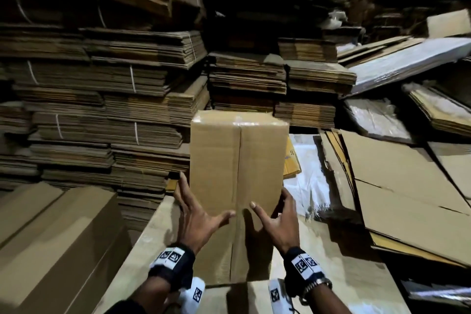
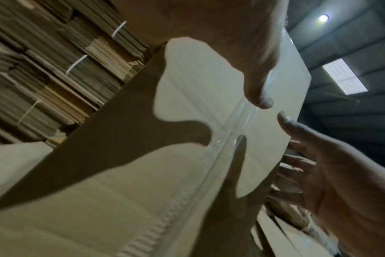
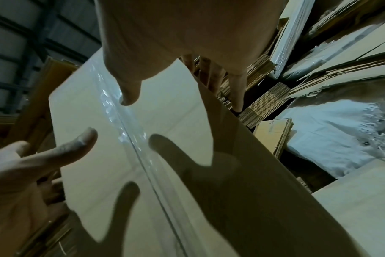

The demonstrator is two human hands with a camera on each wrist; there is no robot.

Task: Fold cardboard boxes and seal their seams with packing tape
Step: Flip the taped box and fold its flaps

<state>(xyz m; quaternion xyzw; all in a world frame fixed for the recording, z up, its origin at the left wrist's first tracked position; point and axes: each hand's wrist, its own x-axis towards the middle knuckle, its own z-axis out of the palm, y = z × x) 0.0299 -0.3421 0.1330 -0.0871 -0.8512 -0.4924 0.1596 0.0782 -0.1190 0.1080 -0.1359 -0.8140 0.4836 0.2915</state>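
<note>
A folded brown cardboard box (image 1: 237,160) is tilted away from me, its facing side closed by clear packing tape (image 1: 239,150) along the centre seam. My left hand (image 1: 196,214) holds its left edge, thumb lying flat on the face beside the seam and fingers spread along the side. My right hand (image 1: 274,214) mirrors it on the right edge. In the left wrist view the left thumb (image 2: 259,97) touches the tape (image 2: 226,132) and the right hand (image 2: 332,173) is opposite. In the right wrist view the right thumb (image 3: 130,93) rests by the tape (image 3: 130,132).
Tall stacks of bundled flat cardboard (image 1: 114,84) fill the back and left. A long closed carton (image 1: 51,237) lies at the near left. Loose flat sheets (image 1: 395,186) and white plastic wrap (image 1: 305,176) lie to the right. A cardboard-covered surface (image 1: 344,275) is under the box.
</note>
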